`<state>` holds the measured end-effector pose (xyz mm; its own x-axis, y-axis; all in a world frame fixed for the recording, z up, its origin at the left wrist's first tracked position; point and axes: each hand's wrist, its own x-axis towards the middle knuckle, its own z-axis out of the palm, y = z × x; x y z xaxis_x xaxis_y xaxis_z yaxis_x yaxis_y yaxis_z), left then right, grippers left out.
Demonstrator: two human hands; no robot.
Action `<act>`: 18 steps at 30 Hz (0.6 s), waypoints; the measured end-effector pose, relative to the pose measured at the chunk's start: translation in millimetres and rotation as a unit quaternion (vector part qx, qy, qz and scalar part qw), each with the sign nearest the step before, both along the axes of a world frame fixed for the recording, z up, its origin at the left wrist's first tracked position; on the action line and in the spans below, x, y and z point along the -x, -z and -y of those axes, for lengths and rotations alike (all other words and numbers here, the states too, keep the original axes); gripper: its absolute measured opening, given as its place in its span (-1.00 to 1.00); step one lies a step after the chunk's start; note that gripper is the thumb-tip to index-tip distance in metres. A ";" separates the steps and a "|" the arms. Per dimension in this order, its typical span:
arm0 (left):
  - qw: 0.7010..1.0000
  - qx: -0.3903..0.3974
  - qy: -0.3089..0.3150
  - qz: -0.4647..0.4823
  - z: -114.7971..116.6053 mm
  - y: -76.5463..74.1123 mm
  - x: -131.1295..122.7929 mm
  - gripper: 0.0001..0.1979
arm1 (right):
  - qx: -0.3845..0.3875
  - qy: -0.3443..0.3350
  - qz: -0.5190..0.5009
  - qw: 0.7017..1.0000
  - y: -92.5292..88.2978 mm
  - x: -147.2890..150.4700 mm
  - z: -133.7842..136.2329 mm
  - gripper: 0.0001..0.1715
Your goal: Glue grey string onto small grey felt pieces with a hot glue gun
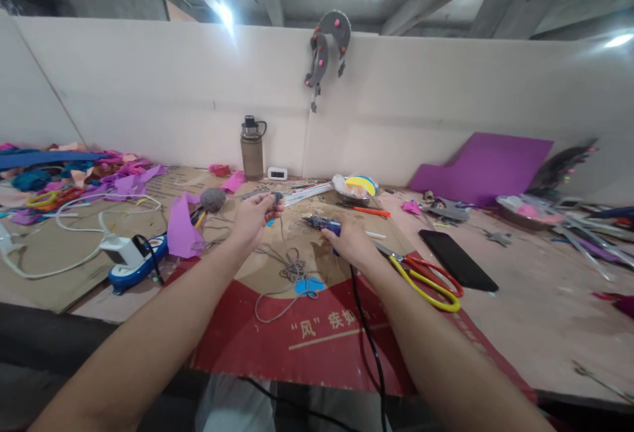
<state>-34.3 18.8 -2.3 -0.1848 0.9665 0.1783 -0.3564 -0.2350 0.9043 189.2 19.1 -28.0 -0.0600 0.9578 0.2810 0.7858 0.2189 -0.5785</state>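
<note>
My left hand (255,215) is closed in a pinch on a small dark grey piece (276,197) from which grey cord (292,272) trails down to the red and brown cardboard (317,333). My right hand (349,239) is wrapped round a blue glue gun (321,223) whose nozzle points left toward the grey piece. A black cable (369,339) runs from the gun back toward me. A grey yarn ball (212,199) lies left of my left hand.
Yellow and red scissors (426,277) and a black phone (458,260) lie right of my right hand. A white power strip (131,257) with cables sits left. Coloured felt scraps (99,178), a water bottle (252,148), a purple sheet (483,168) and a bowl (359,187) stand further back.
</note>
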 end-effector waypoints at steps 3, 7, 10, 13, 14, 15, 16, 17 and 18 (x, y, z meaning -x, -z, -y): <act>1.000 -0.002 -0.006 0.003 -2.7 2.4 1.4 -0.88 | 0.050 0.015 -0.029 0.998 11.1 -1.0 -6.1 -0.91; 1.000 0.006 -0.005 0.005 -4.1 2.9 1.9 -0.89 | 0.100 0.028 -0.048 0.993 9.0 -3.9 -9.5 -0.88; 1.000 0.016 -0.011 0.010 -3.4 1.6 1.8 -0.91 | 0.111 0.034 -0.087 0.989 1.2 -7.2 -9.6 -0.93; 0.999 0.024 -0.016 0.019 -2.6 -0.4 1.9 -0.91 | 0.098 0.047 -0.211 0.971 -6.9 -4.9 -7.6 -0.93; 0.999 0.027 -0.017 0.021 -2.4 -1.0 2.0 -0.91 | 0.090 0.043 -0.265 0.959 -9.4 -2.3 -6.1 -0.87; 0.999 0.032 -0.019 0.024 -2.4 -1.4 2.1 -0.91 | 0.078 0.032 -0.319 0.944 -11.9 1.1 -4.1 -0.80; 0.999 0.036 -0.021 0.025 -2.4 -1.5 2.1 -0.91 | 0.063 0.013 -0.363 0.929 -14.2 5.1 -1.5 -0.72; 0.999 0.039 -0.023 0.027 -2.6 -1.2 2.1 -0.91 | 0.048 -0.012 -0.394 0.918 -16.4 9.3 1.9 -0.66; 0.998 0.043 -0.026 0.027 -2.9 -0.7 2.0 -0.91 | 0.032 -0.039 -0.423 0.905 -18.4 13.5 5.8 -0.62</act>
